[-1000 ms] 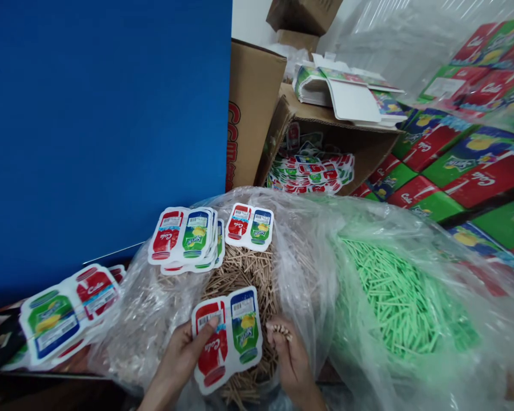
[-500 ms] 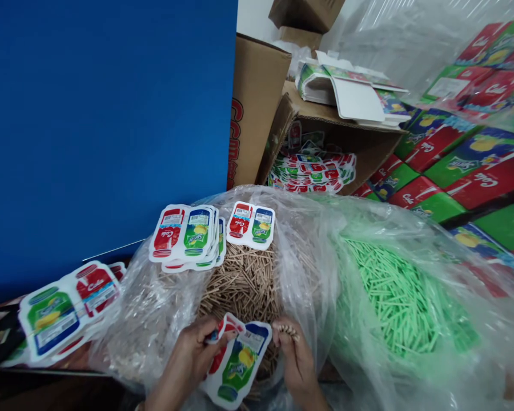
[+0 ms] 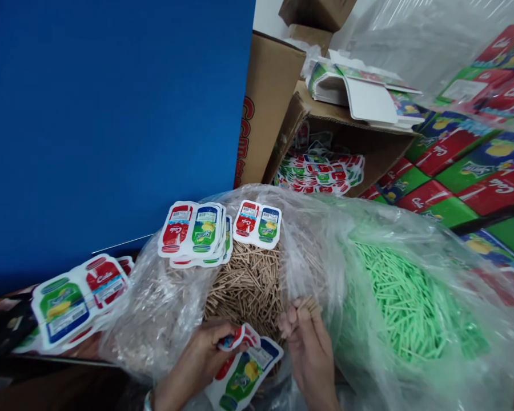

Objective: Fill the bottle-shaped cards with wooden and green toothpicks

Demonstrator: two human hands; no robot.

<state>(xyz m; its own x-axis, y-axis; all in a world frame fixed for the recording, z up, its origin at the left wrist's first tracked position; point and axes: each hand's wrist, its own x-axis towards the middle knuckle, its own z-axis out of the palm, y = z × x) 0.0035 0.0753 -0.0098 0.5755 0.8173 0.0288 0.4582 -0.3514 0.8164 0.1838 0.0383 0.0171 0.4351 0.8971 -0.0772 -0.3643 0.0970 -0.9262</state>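
Note:
My left hand (image 3: 197,362) is closed on a printed card packet (image 3: 244,371) with a red cola bottle and a green lemon-soda bottle on it; the red half is folded back. My right hand (image 3: 308,348) pinches a small bunch of brown sticks (image 3: 305,305) beside the packet. Both hands are over a clear plastic bag of brown sticks (image 3: 244,285). A stack of the same packets (image 3: 195,231) and a single packet (image 3: 257,224) lie on the far side of that bag.
A clear bag of green sticks (image 3: 406,308) lies to the right. More packets (image 3: 75,302) are piled at the left. A blue board (image 3: 111,114) stands behind. An open cardboard box (image 3: 325,165) holds more packets, with printed cartons (image 3: 466,165) at the right.
My left hand has bent and tilted the packet, which was flat and upright a second ago. My right hand has risen slightly with its sticks. The view has shifted.

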